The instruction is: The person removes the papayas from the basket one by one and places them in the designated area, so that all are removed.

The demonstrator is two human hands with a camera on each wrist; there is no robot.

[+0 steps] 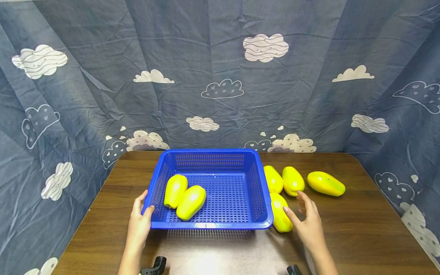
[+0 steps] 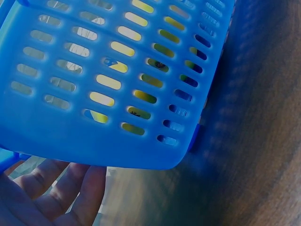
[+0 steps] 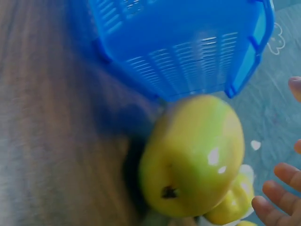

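Left hand [image 1: 140, 221]: rests at the near-left corner of the blue basket [image 1: 209, 225], thumb over the rim, fingers [image 2: 70, 188] under and beside the corner wall. They look fairly straight and relaxed against the plastic; I cannot tell whether they are clamped on it.

Just beyond the left fingers, inside the basket: two yellow-green papayas [image 1: 183, 196] lying side by side and touching, long axes running away from the person and leaning a little right.

Basket sits on the brown tabletop [image 1: 361, 229], its long side across the person.

Right of the basket: nearest papaya [image 1: 281, 217], pressed up against the basket's near-right corner. Its long axis runs roughly away from the person, along the basket's right wall. The right wrist view shows its blossom end facing the camera, basket corner behind it.

Right hand [image 1: 307, 223]: spread and released, gripping nothing. Fingertips [image 1: 287, 211] reach leftward to this papaya's right flank, touching or almost; motion blur makes contact uncertain. The fruit lies left of the fingers, broadside to them, so the right hand is clearly the nearer one.

Beyond the right fingers: three further papayas [image 1: 292, 180] on the tabletop, two close together, one apart to the right.
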